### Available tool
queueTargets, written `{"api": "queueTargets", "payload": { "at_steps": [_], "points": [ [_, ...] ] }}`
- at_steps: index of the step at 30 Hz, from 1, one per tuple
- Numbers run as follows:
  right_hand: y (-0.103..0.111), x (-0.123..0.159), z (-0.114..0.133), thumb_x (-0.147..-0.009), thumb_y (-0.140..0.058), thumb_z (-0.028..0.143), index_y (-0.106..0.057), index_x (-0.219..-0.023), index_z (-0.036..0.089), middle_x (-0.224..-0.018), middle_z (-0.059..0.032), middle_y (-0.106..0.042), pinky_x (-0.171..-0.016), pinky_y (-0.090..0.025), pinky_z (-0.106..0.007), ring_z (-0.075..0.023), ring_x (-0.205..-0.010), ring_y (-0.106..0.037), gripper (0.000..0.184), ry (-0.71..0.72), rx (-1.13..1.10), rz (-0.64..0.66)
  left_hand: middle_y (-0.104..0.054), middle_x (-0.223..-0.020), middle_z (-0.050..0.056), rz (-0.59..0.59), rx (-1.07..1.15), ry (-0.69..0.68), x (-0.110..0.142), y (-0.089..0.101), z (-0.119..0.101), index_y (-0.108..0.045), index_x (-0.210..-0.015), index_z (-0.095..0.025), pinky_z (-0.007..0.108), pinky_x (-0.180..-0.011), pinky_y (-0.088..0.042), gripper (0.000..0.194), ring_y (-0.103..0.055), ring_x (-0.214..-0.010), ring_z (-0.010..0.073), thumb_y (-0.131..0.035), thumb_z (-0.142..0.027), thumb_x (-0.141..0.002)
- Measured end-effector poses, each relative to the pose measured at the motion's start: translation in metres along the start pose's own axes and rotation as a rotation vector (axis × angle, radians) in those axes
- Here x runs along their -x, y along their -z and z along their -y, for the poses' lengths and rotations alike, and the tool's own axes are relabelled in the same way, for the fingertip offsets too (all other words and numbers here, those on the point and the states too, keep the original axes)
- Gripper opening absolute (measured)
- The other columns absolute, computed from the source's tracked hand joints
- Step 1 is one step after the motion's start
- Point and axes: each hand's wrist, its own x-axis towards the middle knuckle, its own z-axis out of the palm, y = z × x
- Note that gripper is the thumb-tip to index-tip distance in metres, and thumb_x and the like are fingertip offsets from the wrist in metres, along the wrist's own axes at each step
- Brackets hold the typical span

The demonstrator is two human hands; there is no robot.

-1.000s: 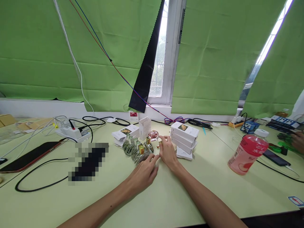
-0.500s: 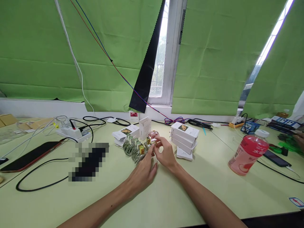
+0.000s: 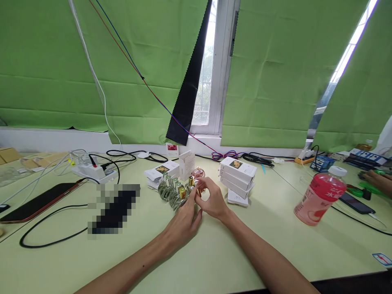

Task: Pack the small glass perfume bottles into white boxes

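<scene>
Left hand (image 3: 185, 216) lowest, fingers bunched by the glass bottles; can't tell if it grips one. Right hand (image 3: 213, 199) meets it fingertip to fingertip: narrow pinch on a small gold piece (image 3: 199, 191), partly hidden by fingers. Drink bottle (image 3: 320, 198), pink with white cap, well off to right of the pinch. Glass bottles (image 3: 165, 192) clustered just left of the pinch, gold and silvery-green caps up. White box stack (image 3: 237, 179) near, right of the pinch. Other white boxes (image 3: 163, 169) beyond the glass bottles, left. Round pink bottle (image 3: 198, 172) just past the pinch; upright white box (image 3: 186, 165) beside it, left. Farthest: window (image 3: 204, 90), green curtains (image 3: 269, 73).
</scene>
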Motion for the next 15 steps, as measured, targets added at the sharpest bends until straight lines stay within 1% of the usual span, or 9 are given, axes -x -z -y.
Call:
{"api": "queueTargets", "payload": {
  "at_steps": [3,6,10,15],
  "points": [
    [0.0001,0.0014,-0.0010,-0.078,-0.061,0.012,-0.055,-0.123,0.021,-0.099,-0.0050,-0.062,-0.073,-0.055,-0.031,-0.0147,-0.074,-0.060,0.047,0.002,-0.008,0.026,-0.068,-0.108,0.012,0.057,-0.008,-0.001,-0.0007,0.0004,0.0010,-0.025,-0.152,-0.015,0.042,-0.090,-0.054,0.066,-0.068,-0.096,0.0247,-0.047,-0.018,-0.090],
    [0.0003,0.0026,-0.0018,-0.076,-0.061,0.011,-0.055,-0.124,0.022,-0.101,-0.0051,-0.061,-0.075,-0.054,-0.031,-0.0148,-0.075,-0.060,0.050,0.008,-0.014,0.049,-0.065,-0.115,0.014,0.064,-0.004,-0.007,-0.0014,0.0003,0.0033,-0.030,-0.145,-0.016,0.040,-0.087,-0.055,0.057,-0.068,-0.095,0.0236,-0.046,-0.017,-0.090],
    [0.0006,0.0027,-0.0022,-0.069,-0.058,0.007,-0.056,-0.122,0.021,-0.101,-0.0048,-0.060,-0.075,-0.053,-0.032,-0.0145,-0.073,-0.059,0.054,0.013,-0.018,0.068,-0.066,-0.110,0.012,0.068,-0.011,-0.044,-0.0029,0.0007,0.0053,-0.042,-0.132,-0.018,0.037,-0.082,-0.055,0.041,-0.067,-0.090,0.0222,-0.043,-0.015,-0.091],
    [0.0027,0.0011,0.0013,-0.065,-0.055,0.006,-0.058,-0.115,0.020,-0.097,-0.0040,-0.059,-0.070,-0.052,-0.030,-0.0138,-0.069,-0.056,0.052,0.019,-0.022,0.112,-0.065,-0.102,0.010,0.073,-0.009,-0.087,-0.0038,-0.0006,0.0083,-0.047,-0.120,-0.018,0.034,-0.076,-0.054,0.030,-0.065,-0.085,0.0208,-0.040,-0.012,-0.091]
  ]
}}
